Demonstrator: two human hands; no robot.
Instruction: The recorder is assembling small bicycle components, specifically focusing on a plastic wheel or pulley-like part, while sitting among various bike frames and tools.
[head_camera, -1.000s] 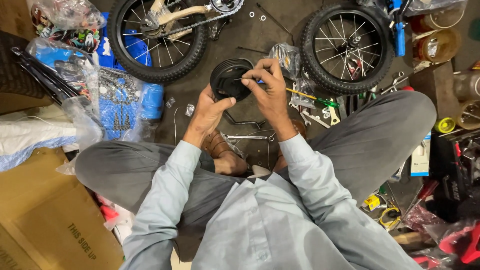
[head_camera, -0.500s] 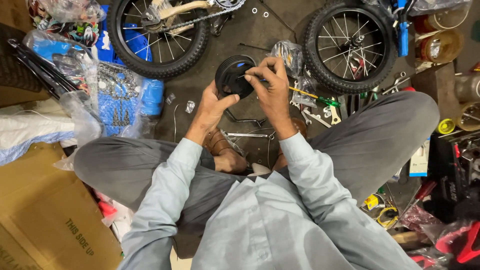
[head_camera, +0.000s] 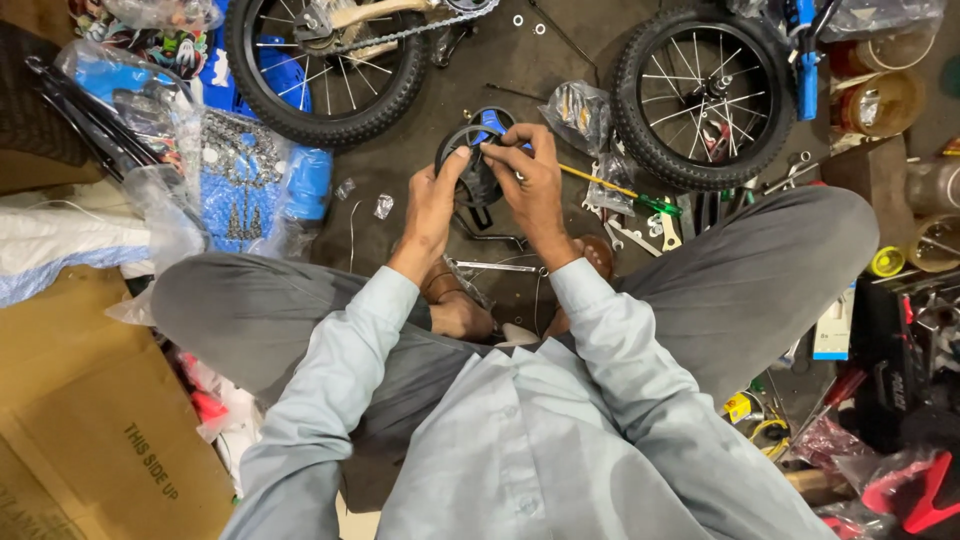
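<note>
While gripped, small wheel, between fingers.

Brown cardboard box, lower left

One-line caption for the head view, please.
Seated person's left hand and right hand hold a small black training wheel above the floor between two bicycle wheels.

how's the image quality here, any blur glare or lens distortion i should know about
Head view: sharp on the left hand, right hand and the small black wheel they hold; even indoor light, soft shadows beneath the legs; mild glare on the clear plastic bags at left; wide-angle lens bends the edges, so the two bicycle wheels look stretched toward the top.
</note>
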